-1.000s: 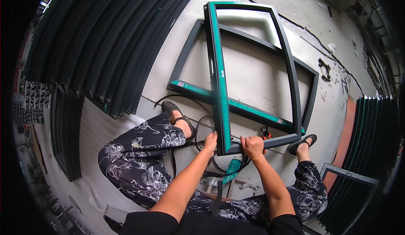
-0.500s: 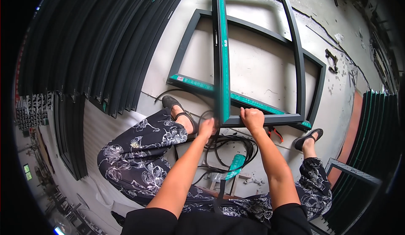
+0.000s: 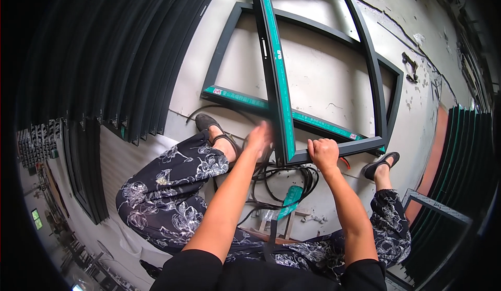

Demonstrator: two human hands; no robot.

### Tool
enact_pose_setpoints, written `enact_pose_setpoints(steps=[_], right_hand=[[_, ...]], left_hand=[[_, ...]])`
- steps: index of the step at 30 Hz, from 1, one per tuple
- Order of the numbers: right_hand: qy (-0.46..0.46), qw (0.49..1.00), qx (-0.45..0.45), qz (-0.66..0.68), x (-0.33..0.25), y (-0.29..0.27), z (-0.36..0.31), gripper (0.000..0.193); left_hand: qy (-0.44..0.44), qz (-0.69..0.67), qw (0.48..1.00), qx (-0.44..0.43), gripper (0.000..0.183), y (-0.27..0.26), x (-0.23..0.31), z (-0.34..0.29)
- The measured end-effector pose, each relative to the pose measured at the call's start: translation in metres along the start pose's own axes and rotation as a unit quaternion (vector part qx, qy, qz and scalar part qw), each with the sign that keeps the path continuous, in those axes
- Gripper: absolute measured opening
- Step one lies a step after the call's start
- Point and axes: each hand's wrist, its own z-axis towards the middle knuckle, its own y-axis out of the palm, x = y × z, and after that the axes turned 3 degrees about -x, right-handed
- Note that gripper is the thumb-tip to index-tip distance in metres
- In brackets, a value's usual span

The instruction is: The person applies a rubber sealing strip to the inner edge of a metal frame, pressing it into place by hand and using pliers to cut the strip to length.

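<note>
A dark grey window frame (image 3: 360,146) with green film along its left side rests across a second, similar frame (image 3: 223,48) lying under it. My right hand (image 3: 323,152) is closed around the near rail of the upper frame, close to its near left corner. Beside that frame's left side, near the same corner, is my left hand (image 3: 258,138). Motion smears its fingers, so whether it touches the frame or holds anything cannot be made out. A loose coil of black rubber-like strip (image 3: 314,180) lies on the floor below both hands.
A piece of green film (image 3: 294,197) lies by the coil, and a red-handled tool (image 3: 345,162) shows past the near rail. Long dark profiles (image 3: 115,45) are stacked at the left. More profiles (image 3: 459,150) stand at the right. My feet flank the frames.
The upper frame has turned slightly, its near end shifting right and toward me with my right hand. My left hand has moved a little farther away, along the frame's left side.
</note>
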Motion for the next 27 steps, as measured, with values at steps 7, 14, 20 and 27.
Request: enact_pose_setpoints(steps=[7,14,20,27], right_hand=[[0.015,1.000,-0.004,-0.005,0.009,0.018,-0.008,0.033],[-0.003,1.000,0.029,-0.010,0.012,0.024,-0.005,0.033],[-0.004,0.999,0.034,0.003,0.014,0.027,-0.009,0.032],[-0.007,0.999,0.044,0.013,0.010,0.024,-0.005,0.033]], left_hand=[[0.043,0.022,0.998,0.049,0.020,0.020,-0.013,0.019],[0.134,0.256,0.944,0.159,0.023,0.023,-0.017,0.030],[0.076,0.071,0.991,0.079,0.030,0.014,-0.007,0.039],[0.059,0.136,0.979,0.137,0.035,0.025,0.014,0.041]])
